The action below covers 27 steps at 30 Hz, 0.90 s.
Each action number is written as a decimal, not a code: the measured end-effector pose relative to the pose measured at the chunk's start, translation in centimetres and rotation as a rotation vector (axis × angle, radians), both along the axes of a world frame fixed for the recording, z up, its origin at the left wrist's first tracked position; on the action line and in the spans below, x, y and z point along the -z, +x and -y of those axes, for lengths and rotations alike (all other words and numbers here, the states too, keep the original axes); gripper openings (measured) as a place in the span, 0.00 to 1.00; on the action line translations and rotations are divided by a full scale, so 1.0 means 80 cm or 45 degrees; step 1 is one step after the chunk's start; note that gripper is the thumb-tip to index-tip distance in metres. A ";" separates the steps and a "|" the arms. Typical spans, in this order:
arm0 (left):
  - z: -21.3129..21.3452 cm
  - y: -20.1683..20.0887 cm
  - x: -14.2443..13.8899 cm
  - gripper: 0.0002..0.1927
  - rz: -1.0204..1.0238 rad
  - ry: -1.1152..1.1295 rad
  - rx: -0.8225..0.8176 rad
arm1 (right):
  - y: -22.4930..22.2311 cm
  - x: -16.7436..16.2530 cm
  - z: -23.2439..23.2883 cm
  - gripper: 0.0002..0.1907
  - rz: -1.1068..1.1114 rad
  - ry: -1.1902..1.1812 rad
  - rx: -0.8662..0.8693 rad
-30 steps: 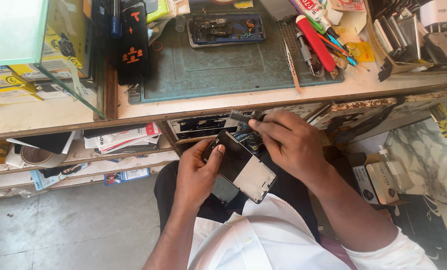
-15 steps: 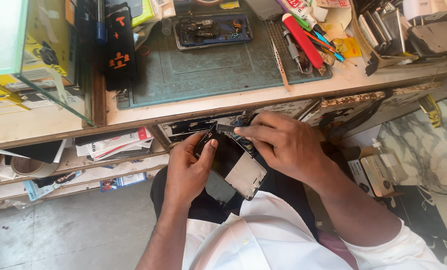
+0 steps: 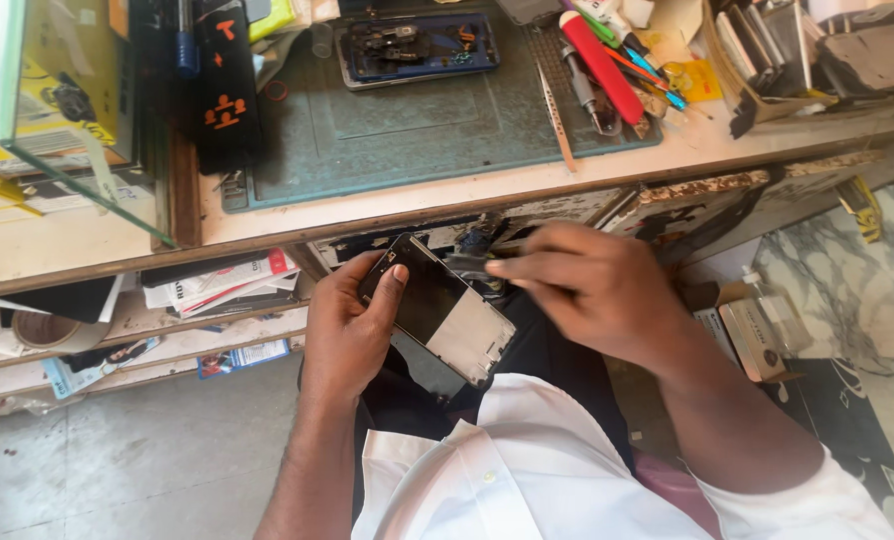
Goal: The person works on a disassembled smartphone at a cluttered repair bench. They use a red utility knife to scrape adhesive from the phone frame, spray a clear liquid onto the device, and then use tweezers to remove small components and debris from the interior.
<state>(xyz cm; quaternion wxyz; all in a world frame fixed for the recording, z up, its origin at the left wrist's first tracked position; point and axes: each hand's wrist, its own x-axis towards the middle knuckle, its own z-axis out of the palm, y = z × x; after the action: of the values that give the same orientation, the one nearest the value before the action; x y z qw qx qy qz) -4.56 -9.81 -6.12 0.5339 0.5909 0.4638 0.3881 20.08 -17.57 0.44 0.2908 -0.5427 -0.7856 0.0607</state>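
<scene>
L hand (image 3: 352, 320) grips a phone frame (image 3: 442, 310) over the lap, thumb on its dark face; R hand (image 3: 592, 290) pinches a small dark part (image 3: 470, 263) at the frame's top edge, blurred. Beyond: bench w/ green mat (image 3: 417, 130), opened phone (image 3: 417, 45), red screwdriver (image 3: 602, 65).

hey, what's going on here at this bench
A seated person in a white shirt holds a flat black phone screen panel over their lap, gripped at its edge by the left hand. The right hand works at the panel's top corner; it is blurred, so any tool cannot be made out. On the green work mat above lies an opened blue-framed phone.
</scene>
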 end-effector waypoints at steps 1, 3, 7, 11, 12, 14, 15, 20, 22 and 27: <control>0.002 0.000 -0.001 0.14 0.033 0.012 0.025 | -0.007 0.004 -0.004 0.14 0.074 0.035 0.004; 0.000 -0.003 -0.002 0.15 0.215 -0.046 -0.010 | -0.010 0.005 -0.007 0.14 0.146 0.017 -0.020; -0.007 -0.024 -0.006 0.15 0.246 -0.164 -0.128 | 0.010 -0.010 0.002 0.12 0.187 -0.168 -0.126; -0.010 -0.024 -0.009 0.15 0.178 -0.111 -0.067 | 0.002 -0.004 0.006 0.15 -0.066 -0.019 -0.097; -0.008 -0.018 -0.009 0.15 0.159 -0.121 -0.054 | -0.003 0.000 0.003 0.15 0.003 0.027 -0.056; -0.005 -0.012 -0.010 0.16 0.179 -0.117 -0.046 | -0.014 0.008 -0.005 0.16 0.134 0.122 0.009; -0.004 -0.012 -0.010 0.16 0.220 -0.108 -0.050 | -0.013 0.007 -0.006 0.15 0.147 0.097 -0.010; -0.009 -0.030 -0.008 0.16 0.307 -0.158 -0.175 | 0.012 -0.008 0.001 0.07 0.466 -0.276 0.010; -0.013 -0.033 -0.006 0.16 0.220 -0.054 -0.165 | 0.016 -0.006 0.006 0.11 0.242 -0.121 0.013; -0.017 -0.021 -0.005 0.15 0.312 0.056 -0.151 | 0.016 0.006 0.010 0.16 -0.041 0.063 0.049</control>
<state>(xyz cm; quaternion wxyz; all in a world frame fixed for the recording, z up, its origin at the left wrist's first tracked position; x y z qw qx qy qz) -6.22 -8.46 -5.76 0.5496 0.5221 0.4208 0.4984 21.32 -18.39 -0.03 0.3179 -0.5494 -0.7714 0.0444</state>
